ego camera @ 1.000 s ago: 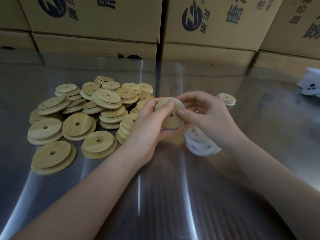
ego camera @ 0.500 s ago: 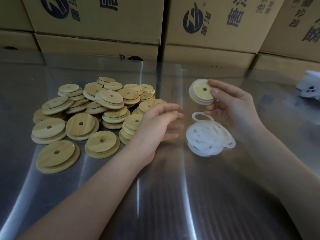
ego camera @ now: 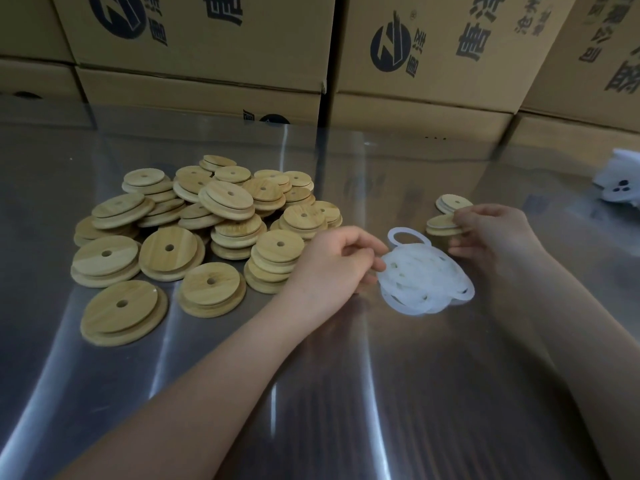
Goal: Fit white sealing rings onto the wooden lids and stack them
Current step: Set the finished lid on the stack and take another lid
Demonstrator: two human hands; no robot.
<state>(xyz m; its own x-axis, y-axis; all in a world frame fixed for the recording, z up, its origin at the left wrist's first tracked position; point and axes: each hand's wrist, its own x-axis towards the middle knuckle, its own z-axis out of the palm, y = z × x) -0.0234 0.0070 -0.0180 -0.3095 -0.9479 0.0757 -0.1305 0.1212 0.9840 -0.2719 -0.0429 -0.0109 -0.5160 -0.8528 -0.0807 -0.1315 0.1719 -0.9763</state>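
On the desk (ego camera: 311, 393), head view, note two changes since half a second ago. Your right hand (ego camera: 495, 233) has carried the wooden lid (ego camera: 441, 225) down from its raised position to a spot just nearer than the finished stack (ego camera: 453, 203) at far right. The fingers pinch the lid by its right edge. Your left hand (ego camera: 332, 261) has moved right, away from the loose lids (ego camera: 214, 230), to the left edge of the white sealing rings (ego camera: 426, 278). These rings lie heaped between your two hands.

Read this as one cycle closing and the next opening. The held lid is probably about to join the stack, and the left hand is probably selecting the next ring. Most lids in the left pile appear unfitted, so the task looks to be at an early stage.

Limits of the view:
- The left fingers are curled against the ring heap; you cannot tell whether they already pinch a ring.
- The right hand covers part of the lid; you cannot tell whether it rests on the desk or is held clear.
- The rings overlap and are translucent; do not attempt a count.
- A white object (ego camera: 620, 183) at far right is cut off by the frame edge and cannot be identified.
- Printed cartons (ego camera: 207, 46) behind the desk run out of frame.
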